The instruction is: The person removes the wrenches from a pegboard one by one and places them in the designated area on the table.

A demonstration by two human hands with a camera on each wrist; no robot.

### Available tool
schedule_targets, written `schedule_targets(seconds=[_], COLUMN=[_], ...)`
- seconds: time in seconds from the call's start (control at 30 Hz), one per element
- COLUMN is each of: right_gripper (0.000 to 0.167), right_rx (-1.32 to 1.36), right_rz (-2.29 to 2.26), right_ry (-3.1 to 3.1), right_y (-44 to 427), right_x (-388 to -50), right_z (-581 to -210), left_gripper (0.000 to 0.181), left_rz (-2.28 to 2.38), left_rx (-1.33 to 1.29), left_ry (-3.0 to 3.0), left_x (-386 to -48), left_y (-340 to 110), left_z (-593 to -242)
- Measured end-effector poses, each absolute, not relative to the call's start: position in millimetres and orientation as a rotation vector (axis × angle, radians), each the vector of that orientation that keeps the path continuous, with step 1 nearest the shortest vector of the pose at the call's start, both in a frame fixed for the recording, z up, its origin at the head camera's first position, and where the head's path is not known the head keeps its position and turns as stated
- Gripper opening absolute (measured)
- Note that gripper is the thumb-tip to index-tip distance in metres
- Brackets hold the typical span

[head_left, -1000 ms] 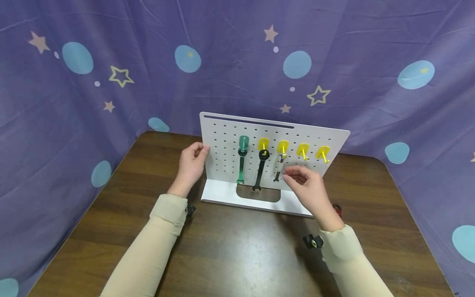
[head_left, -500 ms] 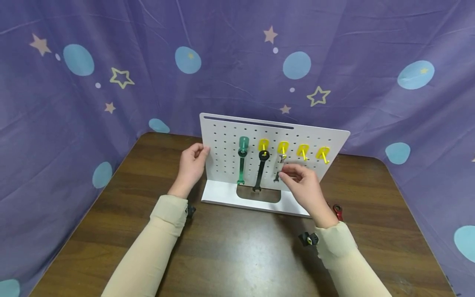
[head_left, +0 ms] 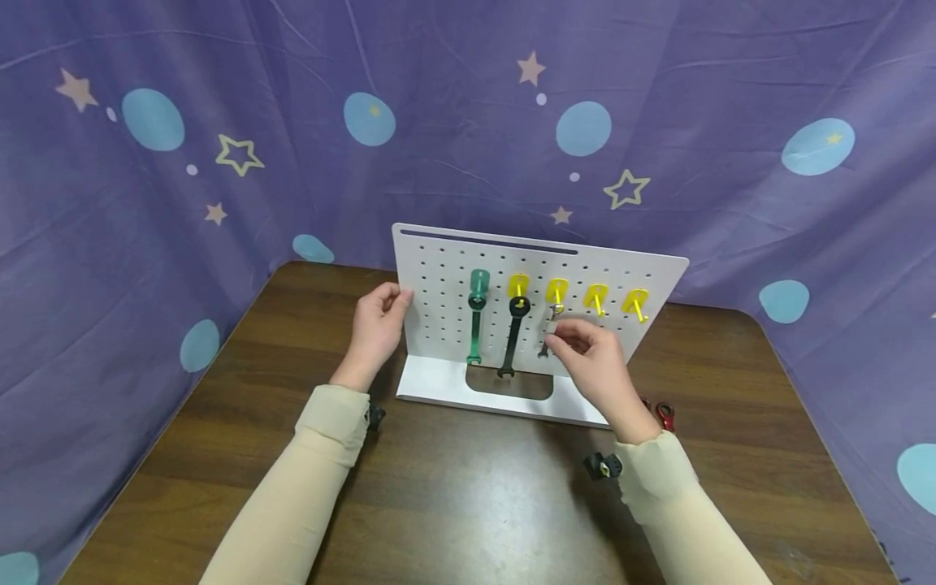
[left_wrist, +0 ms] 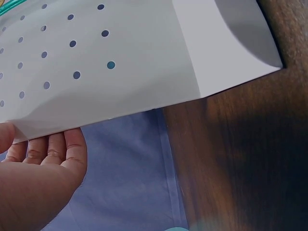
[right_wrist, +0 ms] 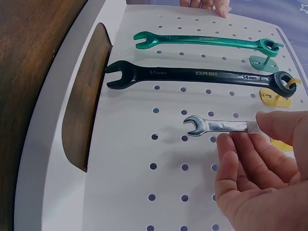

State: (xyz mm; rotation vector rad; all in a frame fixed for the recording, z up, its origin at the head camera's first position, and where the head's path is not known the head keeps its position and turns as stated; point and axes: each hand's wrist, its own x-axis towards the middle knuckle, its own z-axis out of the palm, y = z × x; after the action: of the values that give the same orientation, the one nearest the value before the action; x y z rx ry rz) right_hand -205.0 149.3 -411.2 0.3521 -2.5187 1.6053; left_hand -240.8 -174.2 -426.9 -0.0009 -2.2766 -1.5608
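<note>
Three pegboard hooks [head_left: 478,283] hold wrenches [head_left: 513,340], right fingers [right_wrist: 252,159] pinching the silver one [right_wrist: 224,126].

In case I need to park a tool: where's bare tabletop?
Tabletop between the left sleeve, right sleeve and white pegboard; also left of the left sleeve. Crowded: right of the pegboard, by the red wrench; mid-board, where the right hand pinches the silver wrench.

Purple drapes [head_left: 453,49] printed with light-blue ovals [head_left: 583,128], pale pink stars [head_left: 530,68] and yellow star outlines [head_left: 240,154] hang creased behind and beside a brown wood-grain counter [head_left: 439,479], whose middle catches a whitish glare [head_left: 497,524].
</note>
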Motion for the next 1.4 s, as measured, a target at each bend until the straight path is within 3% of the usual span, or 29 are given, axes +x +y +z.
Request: schedule_targets(seconds=[0.73,1.4], right_gripper=[0.015,0.021], right_rx=[0.434,0.495], right_rz=[1.743,1.941], right_ry=[-2.502,-2.383], right_y=[159,162], right_x=[-197,-188], right_z=[-418,-414], left_gripper=[0.02,0.022], left_rz=[-1.563,-1.549], left_rx=[-0.012,0.0], left_ry=[-2.272,-2.288], left_x=[-239,-240], left_y=[-174,-173], left_z=[-426,-427])
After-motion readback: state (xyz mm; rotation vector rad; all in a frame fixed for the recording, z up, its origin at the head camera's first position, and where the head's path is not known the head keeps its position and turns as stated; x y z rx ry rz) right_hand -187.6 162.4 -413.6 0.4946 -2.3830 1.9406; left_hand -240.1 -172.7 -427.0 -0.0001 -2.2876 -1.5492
